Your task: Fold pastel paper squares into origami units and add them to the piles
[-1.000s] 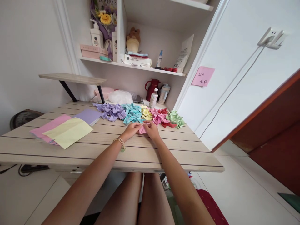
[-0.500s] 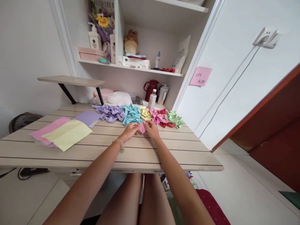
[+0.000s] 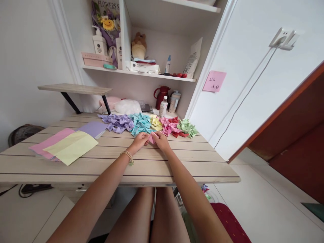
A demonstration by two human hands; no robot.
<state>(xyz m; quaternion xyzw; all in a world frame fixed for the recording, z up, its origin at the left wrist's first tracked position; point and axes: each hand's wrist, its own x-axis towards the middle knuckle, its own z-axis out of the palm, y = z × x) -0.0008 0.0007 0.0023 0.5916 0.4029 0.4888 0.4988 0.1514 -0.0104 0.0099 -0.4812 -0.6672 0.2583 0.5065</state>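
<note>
A small folded piece of pink paper (image 3: 152, 138) is pinched between both hands, just above the wooden table (image 3: 141, 165). My left hand (image 3: 139, 141) is closed on its left side, a beaded bracelet on that wrist. My right hand (image 3: 162, 140) grips its right side, fingers partly covering it. Right behind the hands lies a row of folded paper pieces in color groups: purple (image 3: 118, 123), turquoise (image 3: 140, 123), yellow (image 3: 156, 123), pink (image 3: 169, 126) with some red, and light green (image 3: 187, 128).
Flat sheets lie at the left: yellow (image 3: 72, 147), pink (image 3: 52, 141) and purple (image 3: 91, 128). A small raised shelf (image 3: 76, 88) stands at the table's back left. Behind the folded pieces stand a clear bottle (image 3: 163, 106), a dark red jug (image 3: 161, 97) and a tumbler (image 3: 174, 101).
The right hand's fingers have shifted slightly over the pink paper, so less of it shows. The whole view has moved a little; both hands keep their hold.
</note>
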